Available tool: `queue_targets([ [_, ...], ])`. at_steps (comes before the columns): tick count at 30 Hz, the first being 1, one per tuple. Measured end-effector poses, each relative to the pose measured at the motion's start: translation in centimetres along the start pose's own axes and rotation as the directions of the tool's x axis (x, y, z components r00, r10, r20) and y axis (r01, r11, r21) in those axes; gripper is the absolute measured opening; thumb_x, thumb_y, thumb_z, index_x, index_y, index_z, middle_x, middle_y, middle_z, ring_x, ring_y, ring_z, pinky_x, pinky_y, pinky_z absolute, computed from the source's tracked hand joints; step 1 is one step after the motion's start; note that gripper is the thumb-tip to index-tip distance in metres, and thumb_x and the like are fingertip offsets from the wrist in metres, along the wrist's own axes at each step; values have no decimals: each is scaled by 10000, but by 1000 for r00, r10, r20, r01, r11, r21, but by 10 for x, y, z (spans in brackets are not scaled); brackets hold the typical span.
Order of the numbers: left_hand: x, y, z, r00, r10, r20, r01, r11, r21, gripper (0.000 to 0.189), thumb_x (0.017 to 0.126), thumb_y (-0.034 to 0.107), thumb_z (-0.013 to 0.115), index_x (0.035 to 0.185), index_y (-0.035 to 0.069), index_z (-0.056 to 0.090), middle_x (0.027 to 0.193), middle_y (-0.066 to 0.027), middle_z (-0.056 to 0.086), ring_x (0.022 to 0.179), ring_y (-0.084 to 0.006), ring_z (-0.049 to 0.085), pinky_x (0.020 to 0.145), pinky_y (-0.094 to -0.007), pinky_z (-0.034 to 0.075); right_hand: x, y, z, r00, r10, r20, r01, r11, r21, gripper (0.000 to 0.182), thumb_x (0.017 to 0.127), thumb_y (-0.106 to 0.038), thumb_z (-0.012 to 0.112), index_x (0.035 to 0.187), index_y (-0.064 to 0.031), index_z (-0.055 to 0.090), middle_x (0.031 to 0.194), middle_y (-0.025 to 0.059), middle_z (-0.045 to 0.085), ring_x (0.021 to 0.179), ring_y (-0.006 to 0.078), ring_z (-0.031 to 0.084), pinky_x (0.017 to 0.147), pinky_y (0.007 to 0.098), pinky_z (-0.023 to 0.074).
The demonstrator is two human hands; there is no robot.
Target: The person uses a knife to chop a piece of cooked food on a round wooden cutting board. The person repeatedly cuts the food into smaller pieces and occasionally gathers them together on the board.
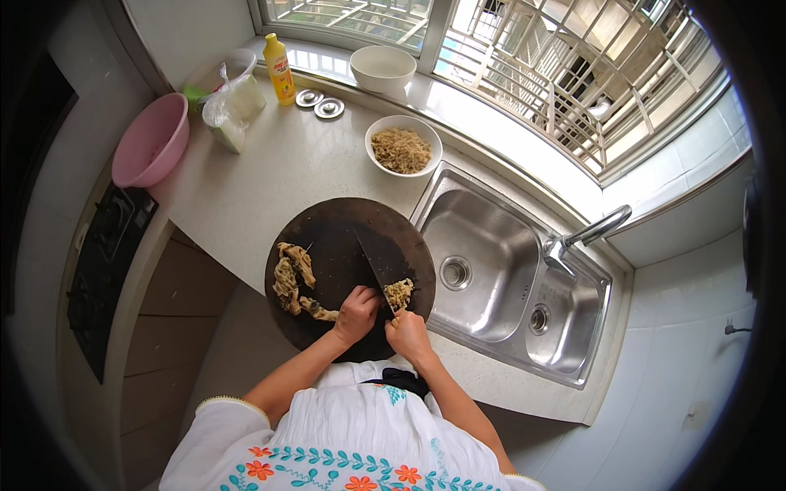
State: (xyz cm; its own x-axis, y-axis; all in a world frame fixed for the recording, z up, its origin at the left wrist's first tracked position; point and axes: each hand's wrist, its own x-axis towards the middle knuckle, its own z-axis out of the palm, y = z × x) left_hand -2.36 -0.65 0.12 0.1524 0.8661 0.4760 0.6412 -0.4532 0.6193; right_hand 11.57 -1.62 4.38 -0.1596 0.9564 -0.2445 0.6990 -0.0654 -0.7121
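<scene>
On a dark round chopping board (331, 221), my right hand (408, 334) grips the handle of a kitchen knife (373, 264), whose blade points away from me. My left hand (357, 314) is just left of the blade with its fingers curled down on the board; what lies beneath the fingertips is hidden. Limp, brownish strips of food, perhaps preserved vegetable (286, 285), lie in a curve along the board's left side and reach toward my left hand. To the right of the blade sits a small heap of finely chopped pieces (399, 293).
A white bowl of chopped food (401, 150) stands beyond the board, near an empty-looking bowl (383, 69) on the sill. At right is a steel double sink (485, 245) with a faucet (568, 242). A yellow bottle (280, 70), plastic bag (227, 116), pink basin (153, 141) and black stove (110, 270) are at left.
</scene>
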Motion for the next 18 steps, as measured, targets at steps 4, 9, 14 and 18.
queue_targets([
  [4,1,2,0,999,-26,-29,26,1000,-11,161,638,-59,593,789,-4,604,844,-118,586,801,-303,550,681,-359,477,0,-6,9,994,-5,-109,15,996,87,177,739,-131,594,720,45,596,663,254,582,652,406,589,595,431,472],
  [9,-2,2,3,997,-27,-67,27,1000,-6,151,649,-48,599,795,-10,596,849,-128,580,803,-309,548,677,-366,473,-3,-3,-4,995,30,-97,-9,979,204,187,738,-134,600,714,50,583,651,265,570,637,409,583,568,429,461],
  [14,3,1,6,1000,-25,-15,26,998,64,161,635,-36,602,792,-14,574,841,-138,561,799,-316,532,686,-377,465,-10,-14,-12,997,-1,-77,9,995,97,225,720,-156,606,693,66,574,640,271,563,629,413,581,561,435,454],
  [18,5,3,4,999,-34,27,32,996,78,156,627,-32,597,778,-9,569,834,-138,554,802,-322,524,696,-380,460,-9,-12,-11,999,7,-43,-5,998,67,230,704,-154,604,673,72,570,648,279,561,649,424,579,584,448,457],
])
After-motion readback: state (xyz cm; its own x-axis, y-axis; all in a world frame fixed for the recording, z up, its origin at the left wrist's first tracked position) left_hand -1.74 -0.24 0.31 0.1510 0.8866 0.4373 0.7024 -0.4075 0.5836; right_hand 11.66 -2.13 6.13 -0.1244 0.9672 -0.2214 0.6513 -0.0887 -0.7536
